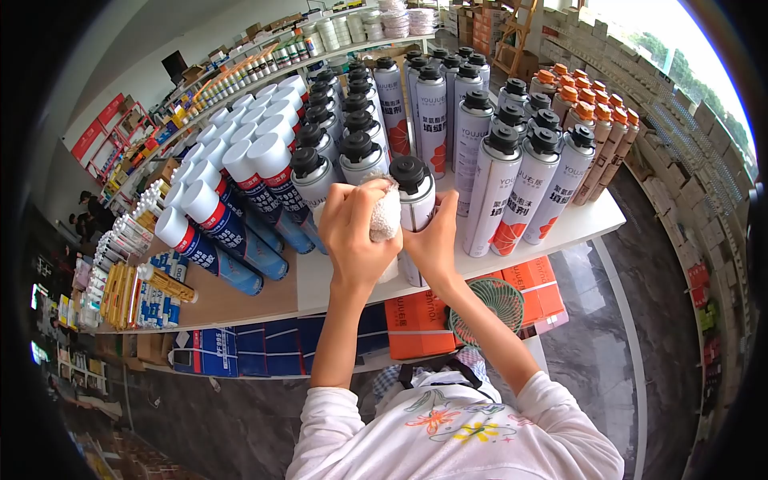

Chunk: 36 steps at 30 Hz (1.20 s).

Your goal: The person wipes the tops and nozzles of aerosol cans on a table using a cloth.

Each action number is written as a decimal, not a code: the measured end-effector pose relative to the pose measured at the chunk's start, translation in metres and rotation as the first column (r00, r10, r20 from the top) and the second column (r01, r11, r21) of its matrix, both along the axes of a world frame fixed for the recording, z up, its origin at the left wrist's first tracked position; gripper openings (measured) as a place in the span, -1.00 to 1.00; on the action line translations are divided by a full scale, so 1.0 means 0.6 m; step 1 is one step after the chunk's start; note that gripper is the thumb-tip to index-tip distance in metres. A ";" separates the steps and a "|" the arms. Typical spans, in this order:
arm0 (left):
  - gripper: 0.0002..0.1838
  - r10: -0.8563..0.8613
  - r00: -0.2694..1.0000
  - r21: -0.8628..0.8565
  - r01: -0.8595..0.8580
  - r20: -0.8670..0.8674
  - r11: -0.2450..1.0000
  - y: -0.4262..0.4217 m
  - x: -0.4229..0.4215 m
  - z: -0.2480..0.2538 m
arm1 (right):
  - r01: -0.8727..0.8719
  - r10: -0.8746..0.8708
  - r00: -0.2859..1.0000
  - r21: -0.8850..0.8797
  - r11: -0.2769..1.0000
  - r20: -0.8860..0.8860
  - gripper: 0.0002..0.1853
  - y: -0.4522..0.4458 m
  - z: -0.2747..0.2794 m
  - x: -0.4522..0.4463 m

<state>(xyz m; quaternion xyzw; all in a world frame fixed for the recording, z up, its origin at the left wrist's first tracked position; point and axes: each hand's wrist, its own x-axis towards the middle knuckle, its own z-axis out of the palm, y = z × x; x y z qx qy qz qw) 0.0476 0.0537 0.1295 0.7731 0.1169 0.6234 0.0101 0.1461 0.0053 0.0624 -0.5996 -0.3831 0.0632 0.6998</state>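
One table, smooth, white. One cylindrical can upright at table's front edge — my right hand clamped round it. My left hand clenched on one nubby white cloth beside can. One round black cap on top.

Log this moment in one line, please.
left hand: holding white cloth | right hand: gripping black-capped can | nearby: blue cans, orange-capped cans
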 end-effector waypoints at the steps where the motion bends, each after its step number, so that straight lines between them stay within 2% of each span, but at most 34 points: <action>1: -0.73 0.010 1.000 0.004 -0.010 -0.008 1.000 -0.003 0.002 0.002 | 0.004 -0.003 1.000 -0.003 1.000 0.008 -0.26 0.000 0.001 0.000; 5: -0.71 -0.050 0.996 0.071 0.055 -0.071 0.996 -0.015 -0.001 0.004 | 0.019 -0.019 0.999 -0.013 1.000 0.038 -0.26 0.001 -0.005 0.001; 11: -0.71 -0.032 0.999 -0.033 0.033 0.028 0.999 0.002 0.002 -0.005 | 0.021 -0.020 0.999 -0.023 1.000 0.030 -0.28 -0.001 0.004 -0.004; 15: -0.70 -0.037 0.999 0.014 0.037 -0.011 0.999 -0.009 0.003 -0.002 | 0.028 -0.028 0.999 -0.005 1.000 0.018 -0.28 -0.001 0.000 -0.006; 17: -0.59 -0.003 0.997 0.137 0.015 -0.082 0.990 -0.015 0.004 0.000 | 0.022 -0.022 1.000 -0.001 1.000 0.015 -0.29 0.002 -0.002 -0.005; 22: -0.56 -0.018 0.985 0.146 0.043 -0.170 0.988 -0.011 -0.005 0.018 | 0.047 -0.046 0.999 -0.025 0.999 0.018 -0.30 0.006 -0.005 -0.005; 25: -0.54 -0.063 0.971 0.061 0.079 -0.232 0.995 -0.015 -0.010 0.034 | 0.042 -0.042 0.999 -0.021 0.999 0.007 -0.29 0.007 -0.009 -0.004; 28: -0.69 -0.228 0.930 -0.087 0.212 -0.288 0.973 -0.003 -0.021 0.051 | 0.045 -0.045 0.999 -0.001 0.999 0.007 -0.26 0.006 -0.008 -0.007; 31: -0.74 -0.518 0.807 -0.306 0.436 -0.284 0.847 0.038 -0.036 0.063 | 0.084 -0.081 0.994 -0.046 0.995 0.067 -0.31 -0.003 -0.003 -0.007; 33: -0.73 -0.564 0.779 -0.336 0.472 -0.274 0.815 0.040 -0.038 0.066 | 0.107 -0.099 0.988 -0.060 0.992 0.122 -0.32 -0.003 0.000 -0.005; 35: -0.71 -0.540 0.842 -0.416 0.496 0.013 0.763 0.032 -0.033 0.052 | 0.103 -0.098 0.988 -0.040 0.994 0.116 -0.32 0.001 -0.001 -0.004; 36: -0.72 -0.498 0.867 -0.342 0.467 -0.002 0.815 0.031 -0.028 0.047 | 0.094 -0.090 0.990 -0.031 0.995 0.112 -0.32 0.002 -0.003 -0.004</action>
